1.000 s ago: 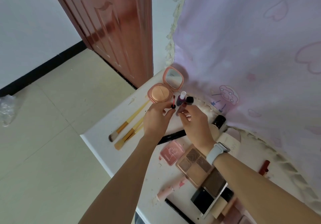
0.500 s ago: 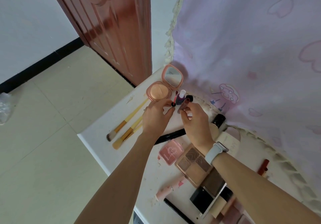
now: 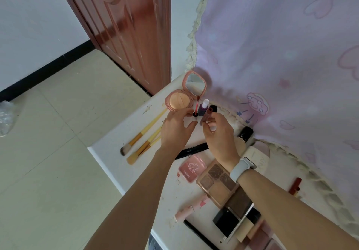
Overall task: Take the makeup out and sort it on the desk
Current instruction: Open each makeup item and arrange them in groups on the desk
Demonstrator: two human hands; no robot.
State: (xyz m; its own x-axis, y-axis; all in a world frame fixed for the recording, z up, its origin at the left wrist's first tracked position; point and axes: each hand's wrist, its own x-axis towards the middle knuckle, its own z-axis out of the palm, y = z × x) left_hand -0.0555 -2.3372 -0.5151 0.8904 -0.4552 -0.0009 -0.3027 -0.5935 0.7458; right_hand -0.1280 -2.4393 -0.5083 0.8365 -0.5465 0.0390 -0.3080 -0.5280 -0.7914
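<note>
L hand point(image 3: 175, 127): fingers curled, pinching black cap of lip-gloss wand point(image 3: 196, 108) at thumb + index tips; applicator end up, red-tinted, out of tube.
R hand point(image 3: 217, 131): pinching dark red gloss tube point(image 3: 205, 116), open mouth tilted up toward wand; grey-white watch band point(image 3: 242, 167) on wrist.
Hands pos: close together, not touching, above far end of bench point(image 3: 108, 152).
Behind hands: purple nail-polish bottle point(image 3: 203, 108) w/ white cap, upright; small black cap point(image 3: 213, 108) just beside it to R.
Compact point(image 3: 184, 94): pink, open, mirror lid tilted up, peach puff in base; just beyond L hand.
Brushes point(image 3: 143, 139): yellow-handled, lying diagonally L of L hand, bristles toward bench edge; count unclear.
Black pencil point(image 3: 191, 150): flat under the wrists.
Pink blush case point(image 3: 192, 168): shut, heart print, near R wrist.
Brown palette point(image 3: 219, 183): open, partly under R forearm.
Near end: pink tube point(image 3: 191, 208), black liner point(image 3: 200, 236), black square case point(image 3: 226, 221), more items at frame edge, too cut off to ID.
Red lipstick point(image 3: 295, 185): R of forearm, by fringe.
Backdrop: lilac cloth point(image 3: 281, 55) w/ tassel edge hanging behind bench; brown door point(image 3: 126, 26), tile floor point(image 3: 48, 143) to L.
</note>
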